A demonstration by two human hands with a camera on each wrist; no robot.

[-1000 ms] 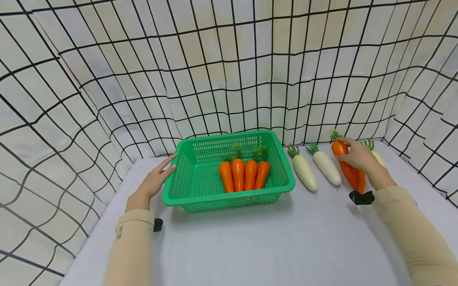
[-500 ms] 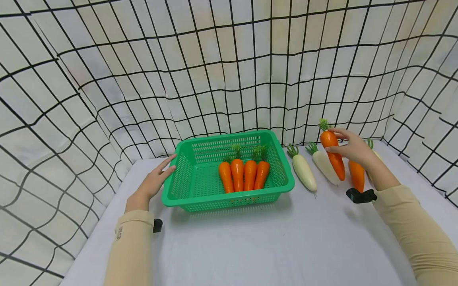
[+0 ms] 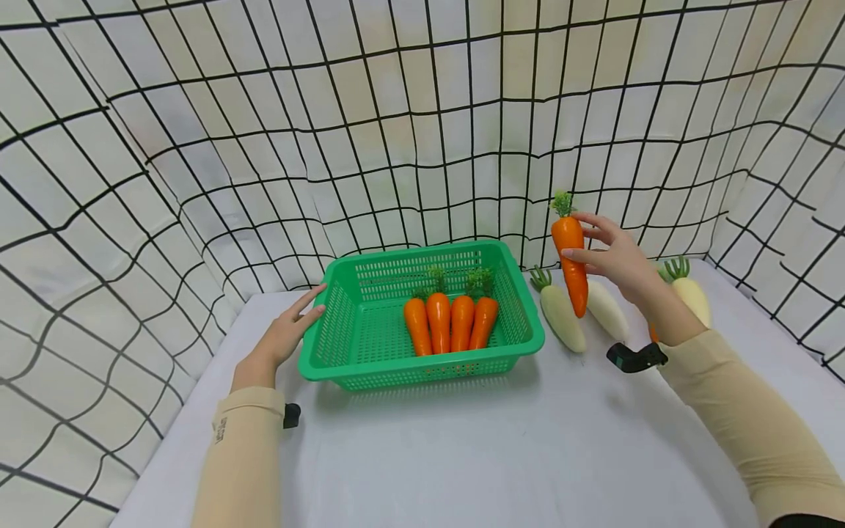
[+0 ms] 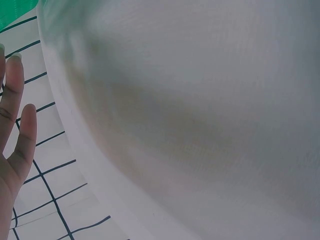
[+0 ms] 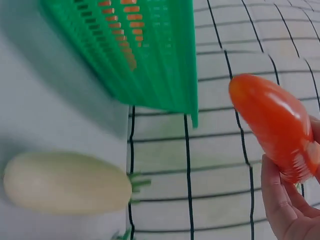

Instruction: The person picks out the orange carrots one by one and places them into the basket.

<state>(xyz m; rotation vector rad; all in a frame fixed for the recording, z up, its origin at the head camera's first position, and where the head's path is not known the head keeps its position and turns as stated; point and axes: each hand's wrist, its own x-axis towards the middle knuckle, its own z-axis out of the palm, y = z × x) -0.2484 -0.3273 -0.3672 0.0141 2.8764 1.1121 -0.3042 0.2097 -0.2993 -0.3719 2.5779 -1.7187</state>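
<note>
My right hand holds an orange carrot with a green top, lifted above the table just right of the green basket. The carrot hangs tip down between thumb and fingers, and my right hand shows at the frame's lower right in the right wrist view. Several carrots lie side by side inside the basket. My left hand rests with straight fingers against the basket's left rim; its fingers show in the left wrist view.
White radishes lie on the white table right of the basket; one radish shows in the right wrist view. A bit of another carrot peeks behind my right wrist. Grid-patterned cloth walls enclose the table.
My right hand has lifted the carrot off the table and carried it up and left, from beside the radishes toward the basket. The left hand has not moved.
</note>
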